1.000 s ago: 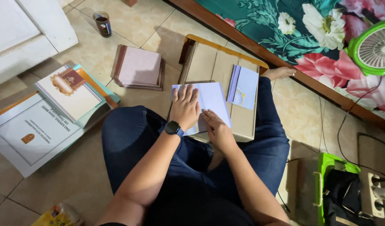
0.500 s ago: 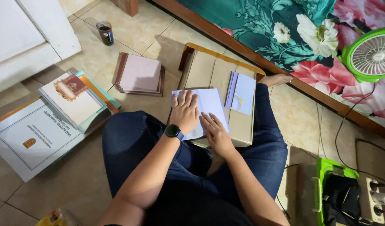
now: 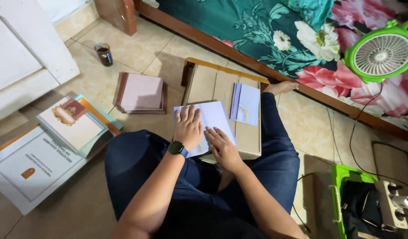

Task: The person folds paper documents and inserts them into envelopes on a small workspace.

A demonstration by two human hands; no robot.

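Observation:
I sit cross-legged on a tiled floor with a small wooden lap table (image 3: 213, 84) in front of me. A pale blue folded sheet (image 3: 215, 117) lies on it. My left hand (image 3: 187, 126), with a black watch on the wrist, presses flat on the sheet's left half. My right hand (image 3: 221, 146) rests flat on its lower right edge. Both hands have their fingers spread and grip nothing. A second pale blue folded card (image 3: 245, 104) lies on the table just to the right of the sheet.
A stack of pinkish books (image 3: 140, 93) lies left of the table. Spiral-bound booklets and large sheets (image 3: 58, 137) lie further left. A glass of dark drink (image 3: 104, 54) stands behind them. A green fan (image 3: 381, 53) sits on the flowered bed; a green box (image 3: 345, 199) and a power strip (image 3: 392, 203) are at the right.
My hands stay pressed on the pale blue sheet, the right one sliding slightly along its lower edge. The view has shifted a little as my head moved.

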